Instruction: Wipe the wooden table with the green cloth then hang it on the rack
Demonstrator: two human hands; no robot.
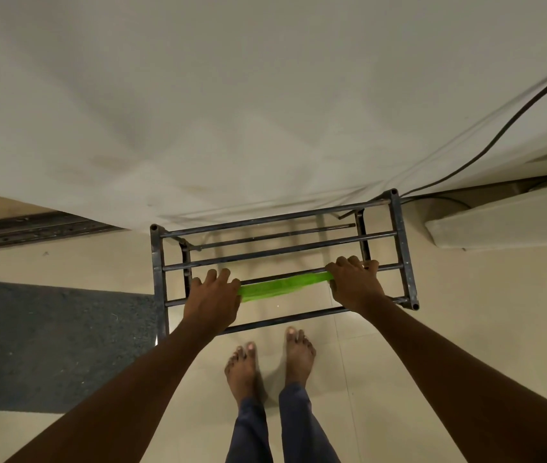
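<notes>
The green cloth (280, 287) is stretched in a narrow band along one of the top bars of a dark metal rack (402, 248) that stands against the wall. My left hand (213, 297) grips the cloth's left end and my right hand (355, 284) grips its right end, both pressed over the bar. The cloth's ends are hidden under my fingers. The wooden table is out of view.
A grey doormat (55, 345) lies on the tiled floor at the left. My bare feet (270, 360) stand just before the rack. A black cable (499, 132) runs down the wall at the right, above a pale ledge (506, 218). A door track (28, 228) lies at the left.
</notes>
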